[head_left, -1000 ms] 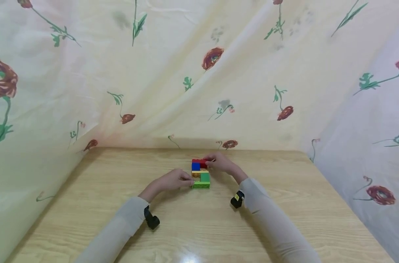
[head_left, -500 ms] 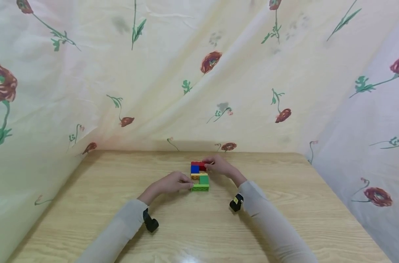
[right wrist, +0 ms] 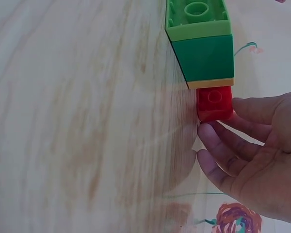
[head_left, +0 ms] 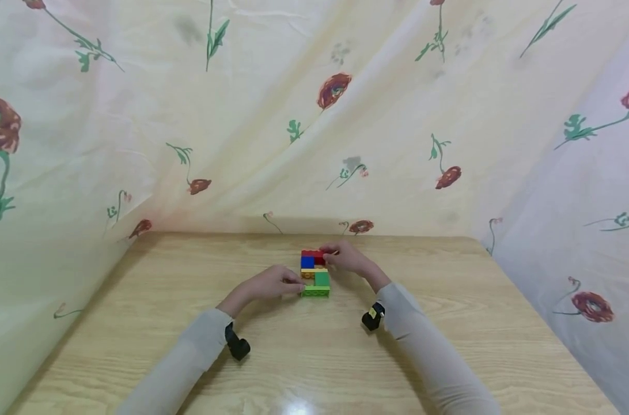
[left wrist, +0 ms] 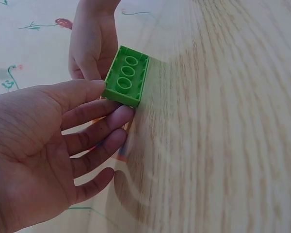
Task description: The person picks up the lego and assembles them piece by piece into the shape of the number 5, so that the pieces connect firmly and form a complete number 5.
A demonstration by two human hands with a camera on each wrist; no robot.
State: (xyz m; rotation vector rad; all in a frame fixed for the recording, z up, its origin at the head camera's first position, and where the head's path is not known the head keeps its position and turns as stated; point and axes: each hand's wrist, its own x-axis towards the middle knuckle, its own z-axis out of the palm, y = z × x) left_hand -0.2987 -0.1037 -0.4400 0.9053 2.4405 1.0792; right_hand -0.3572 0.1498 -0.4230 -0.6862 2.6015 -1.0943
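Joined toy building bricks lie on their side on the table in a zigzag. At the back is a red brick (head_left: 311,254), followed by a blue brick (head_left: 307,263), an orange-yellow one (head_left: 307,275), a dark green one (head_left: 322,279) and a light green brick (head_left: 316,292) in front. My left hand (head_left: 273,282) pinches the light green brick's left end between thumb and fingers; its hollow underside (left wrist: 126,71) shows in the left wrist view. With thumb and fingers, my right hand (head_left: 348,257) grips the red brick's right end (right wrist: 214,104).
The wood-grain table (head_left: 314,357) extends around the bricks. Behind it and at both sides hangs a pale cloth (head_left: 252,127) printed with red flowers. A black wrist camera (head_left: 238,346) sits below the left sleeve, another black camera (head_left: 373,317) below the right.
Both hands keep hold of the same bricks, which stay in place. Only the head view shifts slightly down and back up.
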